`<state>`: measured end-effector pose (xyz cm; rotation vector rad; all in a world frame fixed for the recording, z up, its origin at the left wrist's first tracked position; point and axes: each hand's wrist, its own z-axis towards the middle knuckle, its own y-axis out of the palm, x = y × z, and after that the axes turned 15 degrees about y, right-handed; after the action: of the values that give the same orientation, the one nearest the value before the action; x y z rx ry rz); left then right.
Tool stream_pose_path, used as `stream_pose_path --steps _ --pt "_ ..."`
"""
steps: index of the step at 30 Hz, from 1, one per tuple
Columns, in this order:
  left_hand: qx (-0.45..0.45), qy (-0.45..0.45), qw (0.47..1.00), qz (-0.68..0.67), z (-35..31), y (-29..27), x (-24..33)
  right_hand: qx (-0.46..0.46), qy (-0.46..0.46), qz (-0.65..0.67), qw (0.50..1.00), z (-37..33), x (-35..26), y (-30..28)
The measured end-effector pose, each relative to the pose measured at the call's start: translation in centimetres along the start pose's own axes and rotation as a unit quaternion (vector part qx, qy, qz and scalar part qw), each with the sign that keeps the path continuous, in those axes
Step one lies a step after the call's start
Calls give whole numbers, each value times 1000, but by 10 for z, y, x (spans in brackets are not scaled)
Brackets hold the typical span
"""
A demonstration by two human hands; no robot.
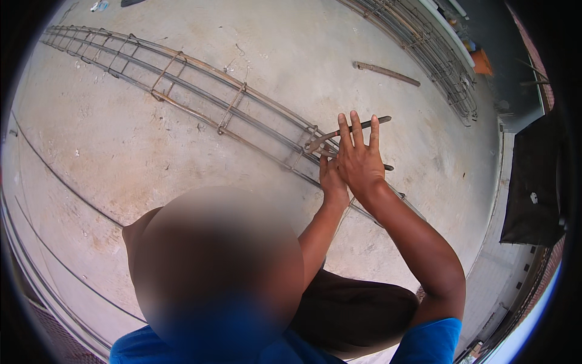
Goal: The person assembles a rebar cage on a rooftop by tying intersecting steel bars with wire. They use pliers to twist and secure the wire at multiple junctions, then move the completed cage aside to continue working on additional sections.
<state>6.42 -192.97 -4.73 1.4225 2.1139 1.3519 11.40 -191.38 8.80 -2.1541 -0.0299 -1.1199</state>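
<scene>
Both grips meet at the rebar cage (200, 100), a long rusty lattice of bars and square ties lying on the concrete floor (121, 158). My right hand (359, 159) has its fingers stretched out straight, the palm pressing against the dark handles of a pincer tool (351, 130) whose jaws bite at a tie joint toward nine o'clock of the hand. My left hand (332, 181) sits just under it at seven o'clock, partly hidden; I cannot tell whether it pinches wire or only steadies a bar. Risk, as I judge it: with the fingers flat, the handles could slip and the tool twist off the joint, or a finger could get nipped between handle and bar. A loose rod (386, 73) lies well apart at twelve o'clock.
</scene>
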Motion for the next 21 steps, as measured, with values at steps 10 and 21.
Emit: stream_pose_path --steps 10,21 --pt "97 -87 978 -160 1 22 56 -87 -56 -94 990 12 -6 -49" --pt "80 -191 968 -143 21 3 52 -60 -110 33 992 35 15 -22"
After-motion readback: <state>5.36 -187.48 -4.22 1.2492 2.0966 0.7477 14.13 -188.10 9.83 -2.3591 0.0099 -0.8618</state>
